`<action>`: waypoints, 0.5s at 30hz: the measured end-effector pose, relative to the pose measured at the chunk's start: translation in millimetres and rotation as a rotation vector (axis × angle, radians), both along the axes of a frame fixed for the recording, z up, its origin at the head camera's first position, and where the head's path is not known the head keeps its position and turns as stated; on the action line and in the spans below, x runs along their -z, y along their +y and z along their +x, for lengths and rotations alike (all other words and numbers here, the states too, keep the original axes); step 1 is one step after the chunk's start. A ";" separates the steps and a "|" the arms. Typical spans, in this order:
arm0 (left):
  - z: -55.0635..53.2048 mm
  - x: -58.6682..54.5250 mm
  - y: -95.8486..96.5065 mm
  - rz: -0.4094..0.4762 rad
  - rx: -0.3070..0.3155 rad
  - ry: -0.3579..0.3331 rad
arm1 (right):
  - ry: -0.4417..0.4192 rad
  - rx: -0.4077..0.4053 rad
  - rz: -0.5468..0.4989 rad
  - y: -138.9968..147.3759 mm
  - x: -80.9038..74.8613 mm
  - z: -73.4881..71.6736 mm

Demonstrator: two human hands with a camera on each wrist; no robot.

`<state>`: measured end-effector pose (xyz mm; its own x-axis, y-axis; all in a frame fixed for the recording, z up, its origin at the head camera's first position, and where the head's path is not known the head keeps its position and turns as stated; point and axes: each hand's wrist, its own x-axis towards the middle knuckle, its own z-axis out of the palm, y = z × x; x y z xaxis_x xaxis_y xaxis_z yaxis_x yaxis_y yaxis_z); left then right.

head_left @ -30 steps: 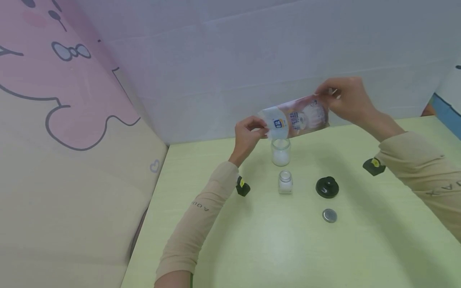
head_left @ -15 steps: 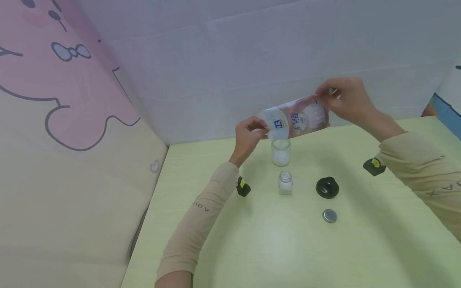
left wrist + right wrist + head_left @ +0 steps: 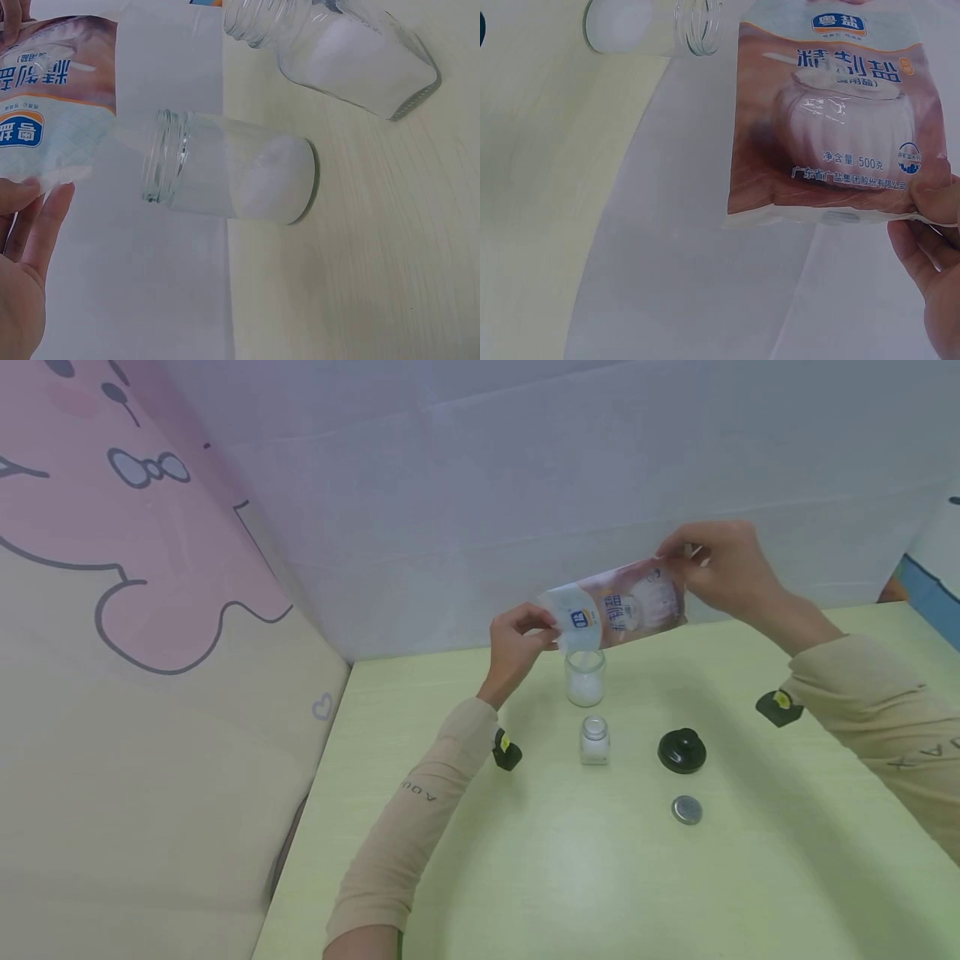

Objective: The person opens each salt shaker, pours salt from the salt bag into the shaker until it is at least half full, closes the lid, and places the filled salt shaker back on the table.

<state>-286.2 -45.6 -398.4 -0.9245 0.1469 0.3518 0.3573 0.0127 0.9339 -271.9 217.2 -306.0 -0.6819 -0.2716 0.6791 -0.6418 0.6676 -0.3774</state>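
Observation:
A printed salt bag (image 3: 637,602), brown with a pale blue end, is held in the air, tilted with its pale end lower. My left hand (image 3: 513,645) pinches that pale end between thumb and fingers. At the raised brown end, my right hand (image 3: 723,567) pinches a corner; the right wrist view shows the thumb over the bag's (image 3: 840,127) edge. Just under the pale end stands an upright, lidless glass jar (image 3: 585,683) with white contents in its lower part, seen larger as a jar (image 3: 225,169) in the left wrist view. No falling salt can be made out.
In front of that jar stands a smaller open glass jar (image 3: 595,743), also holding white contents. To its right lie a black knobbed lid (image 3: 682,752) and a silver lid (image 3: 687,810) on the pale table (image 3: 570,877). A white cloth-like wall (image 3: 450,527) rises behind.

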 end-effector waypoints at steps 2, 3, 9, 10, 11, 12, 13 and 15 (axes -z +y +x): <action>0.2 -0.4 0.2 0.001 -0.002 -0.003 | 0.001 0.000 0.000 0.2 0.1 0.0; 0.1 -0.4 0.3 0.001 -0.004 -0.006 | 0.001 0.000 -0.001 0.3 0.2 -0.1; -0.1 -0.5 0.5 0.007 -0.003 -0.015 | 0.002 -0.005 -0.009 1.3 1.6 -1.2; 0.0 -0.7 0.4 0.008 -0.001 -0.014 | 0.001 -0.005 -0.009 1.3 1.7 -1.2; -0.1 -0.7 0.5 0.009 -0.001 -0.012 | 0.002 -0.005 -0.008 1.1 1.6 -1.0; 0.1 -0.8 0.4 0.009 0.000 -0.010 | 0.004 -0.005 -0.005 0.8 1.4 -0.7; 0.2 -0.8 0.2 0.009 0.001 -0.009 | 0.007 -0.006 -0.005 0.8 1.1 -0.9; 0.1 -0.6 0.1 0.007 0.004 -0.008 | 0.012 -0.007 0.001 0.9 1.2 -0.8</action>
